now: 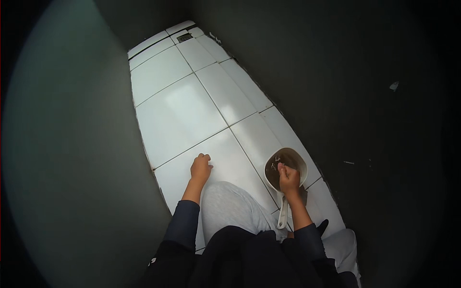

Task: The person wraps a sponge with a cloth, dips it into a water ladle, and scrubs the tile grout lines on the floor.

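My left hand (201,167) hovers over the white tiles to the left of my knee. Its fingers are loosely bent, the thumb apart from them, and nothing shows between them. On the right a white dipper (304,180) with a long handle (283,217) rests on the tiles, the handle pointing toward me. Inside it is dark liquid (274,177) with a few pale marks on the surface, bits or reflections. Over the bowl is my right hand (289,181), closed, thumb pressed toward the fingers. Whatever it may hold is too small or hidden to name.
White floor tiles (173,129) form a narrow strip running away from me. A dark drain grate (184,37) lies at the far end. A greenish-grey wall (81,144) rises on the left, a dark surface (384,201) on the right. My grey-clad knee (230,206) is close by.
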{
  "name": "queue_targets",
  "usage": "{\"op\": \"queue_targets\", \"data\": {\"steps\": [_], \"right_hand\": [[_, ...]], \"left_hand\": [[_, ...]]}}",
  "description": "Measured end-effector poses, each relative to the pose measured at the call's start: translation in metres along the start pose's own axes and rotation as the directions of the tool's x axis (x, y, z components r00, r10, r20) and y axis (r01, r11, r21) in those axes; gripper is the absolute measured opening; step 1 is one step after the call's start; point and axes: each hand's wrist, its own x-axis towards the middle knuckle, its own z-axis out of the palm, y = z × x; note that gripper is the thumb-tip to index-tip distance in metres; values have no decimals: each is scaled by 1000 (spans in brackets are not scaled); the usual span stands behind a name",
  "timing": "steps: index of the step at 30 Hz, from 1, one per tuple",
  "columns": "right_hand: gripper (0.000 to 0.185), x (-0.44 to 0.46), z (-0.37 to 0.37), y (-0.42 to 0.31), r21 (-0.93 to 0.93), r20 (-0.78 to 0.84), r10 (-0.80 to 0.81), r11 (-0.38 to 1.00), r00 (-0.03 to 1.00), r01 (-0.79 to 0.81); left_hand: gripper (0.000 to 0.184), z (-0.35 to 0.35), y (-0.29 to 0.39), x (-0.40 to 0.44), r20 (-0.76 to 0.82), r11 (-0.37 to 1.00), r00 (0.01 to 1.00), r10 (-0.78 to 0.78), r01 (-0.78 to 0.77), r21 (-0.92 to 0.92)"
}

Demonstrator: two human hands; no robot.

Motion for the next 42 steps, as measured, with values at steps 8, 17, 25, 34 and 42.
{"op": "queue_targets", "data": {"steps": [8,17,25,34,42], "right_hand": [[39,0,3,-1,130,-154,6,991,988,14],[39,-1,1,-3,129,-58,-16,991,998,23],[43,1,4,6,159,-82,-40,986,996,53],[44,0,-16,-3,179,-130,-27,983,991,50],[40,5,-17,-21,141,-55,57,989,997,-49]], "left_hand": [[10,20,-14,-1,-23,962,974,225,-218,165],[4,20,-10,6,17,954,973,231,-230,193],[9,-26,122,-17,-152,825,908,391,-419,-380],[11,8,186,-58,-190,698,778,598,-623,-353],[16,0,177,-72,-336,734,829,447,-555,-393]]}}
